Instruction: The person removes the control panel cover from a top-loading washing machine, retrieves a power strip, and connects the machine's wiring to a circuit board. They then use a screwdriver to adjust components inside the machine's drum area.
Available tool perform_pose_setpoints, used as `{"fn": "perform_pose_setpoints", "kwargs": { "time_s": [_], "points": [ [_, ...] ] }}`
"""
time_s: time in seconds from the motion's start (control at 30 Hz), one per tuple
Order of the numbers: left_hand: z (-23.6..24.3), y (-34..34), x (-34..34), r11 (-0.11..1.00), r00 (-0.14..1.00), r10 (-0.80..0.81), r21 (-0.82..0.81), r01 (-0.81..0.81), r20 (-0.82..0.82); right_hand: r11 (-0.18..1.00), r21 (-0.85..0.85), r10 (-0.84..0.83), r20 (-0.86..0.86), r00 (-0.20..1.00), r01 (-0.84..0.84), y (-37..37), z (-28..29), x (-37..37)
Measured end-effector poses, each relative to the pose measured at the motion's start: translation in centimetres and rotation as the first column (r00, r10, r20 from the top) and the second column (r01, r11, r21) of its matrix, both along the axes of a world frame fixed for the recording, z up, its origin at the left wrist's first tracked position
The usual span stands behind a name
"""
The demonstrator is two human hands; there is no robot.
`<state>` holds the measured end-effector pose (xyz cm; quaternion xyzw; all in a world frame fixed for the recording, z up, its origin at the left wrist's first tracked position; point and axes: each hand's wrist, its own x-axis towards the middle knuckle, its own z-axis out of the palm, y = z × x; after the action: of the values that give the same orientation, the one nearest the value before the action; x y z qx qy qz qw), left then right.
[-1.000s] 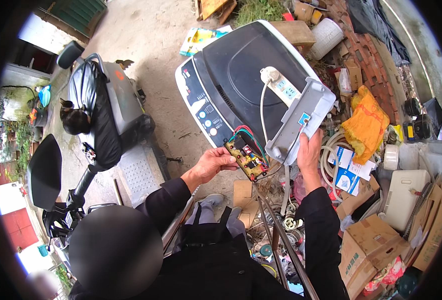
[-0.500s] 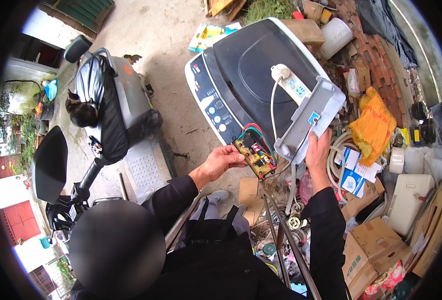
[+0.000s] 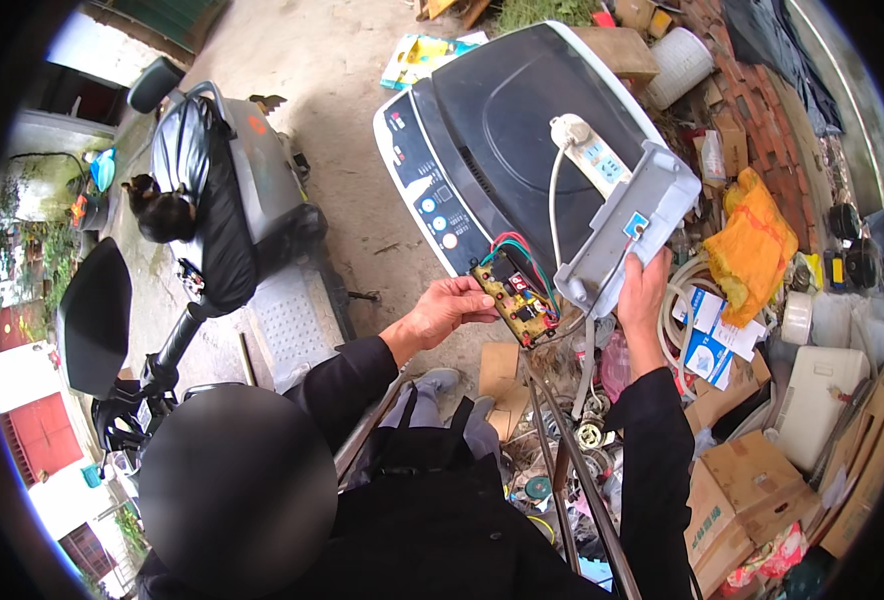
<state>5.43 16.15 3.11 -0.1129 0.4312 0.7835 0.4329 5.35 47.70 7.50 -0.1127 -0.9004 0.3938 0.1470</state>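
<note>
Between thumb and fingers, my left hand (image 3: 449, 309) pinches the left edge of a circuit board (image 3: 522, 312). Red, green and blue wires arc up from the board, and a dark cable runs from it toward a grey plastic housing (image 3: 617, 235). My right hand (image 3: 644, 292) grips that housing by its lower right side; its hollow inside faces up, with a small blue part in it. Behind both hands stands a top-loading washing machine (image 3: 522, 110) with a dark lid and a control panel. A white power strip (image 3: 594, 155) lies on the lid, partly behind the housing.
At left stands a scooter (image 3: 252, 190) with a black cat (image 3: 162, 213) on its seat. Metal bars (image 3: 587, 470) rise before me over scattered scrap. On the right lie an orange sack (image 3: 752, 245), coiled hose (image 3: 674, 335) and cardboard boxes (image 3: 752, 490).
Both hands, with the board and housing, have shifted slightly to the right in view. The holds look the same, and the board is tilted a little differently.
</note>
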Motion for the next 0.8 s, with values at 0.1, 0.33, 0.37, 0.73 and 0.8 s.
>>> {"fn": "perform_pose_setpoints", "kwargs": {
  "time_s": [0.1,0.33,0.37,0.73,0.8],
  "points": [
    [-0.14,-0.17,-0.09,1.0,1.0,0.013,-0.005,-0.013,0.002,1.0,-0.018,-0.014,0.009,1.0,0.014,0.06,0.27,0.2],
    [-0.52,0.04,0.11,1.0,1.0,0.026,0.001,-0.026,0.008,1.0,-0.014,-0.007,0.005,1.0,0.007,0.16,0.49,0.18],
    [-0.46,0.05,0.03,1.0,1.0,0.028,0.003,-0.028,0.012,1.0,0.003,0.014,-0.002,1.0,-0.013,0.2,0.29,0.15],
    [-0.73,-0.18,-0.02,1.0,1.0,0.019,0.013,-0.019,0.016,1.0,-0.018,-0.016,0.03,0.999,0.017,0.04,0.03,0.12],
    [-1.0,-0.3,0.0,1.0,1.0,0.02,0.015,-0.021,0.014,1.0,-0.013,-0.01,0.023,1.0,0.01,0.06,-0.01,0.08]
  ]
}}
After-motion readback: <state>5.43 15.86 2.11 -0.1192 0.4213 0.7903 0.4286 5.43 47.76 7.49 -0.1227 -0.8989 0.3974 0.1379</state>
